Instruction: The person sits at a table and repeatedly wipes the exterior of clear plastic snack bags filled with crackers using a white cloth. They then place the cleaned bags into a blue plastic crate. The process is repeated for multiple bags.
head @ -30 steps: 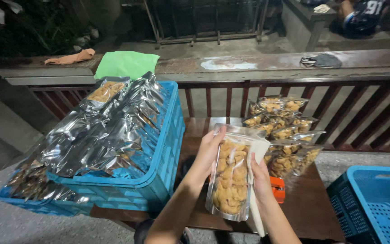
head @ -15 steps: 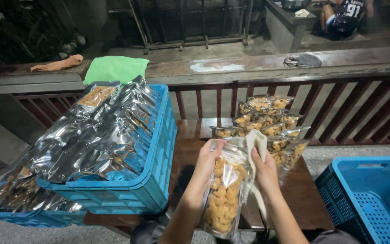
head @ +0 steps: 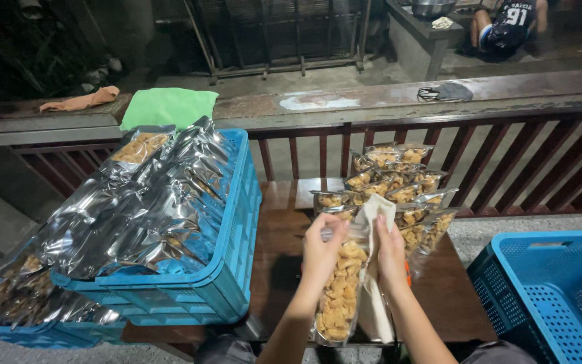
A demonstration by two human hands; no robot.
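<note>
We hold the snack pouch upright over the desk, long axis vertical, left hand and right hand fingers pinching its top from either side.

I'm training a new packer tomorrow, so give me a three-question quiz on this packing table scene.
1. True or false: both hands hold the same snack bag.
2. Where are the filled clear bags stacked? A) in the right-hand blue crate B) on the brown table, beyond the hands C) on the green cloth
3. What fills the blue crate on the left?

Key
1. True: the left hand grips the bag's left side and the right hand its right side, by the white flap.
2. B
3. Silver foil pouches, heaped above the rim.
</note>
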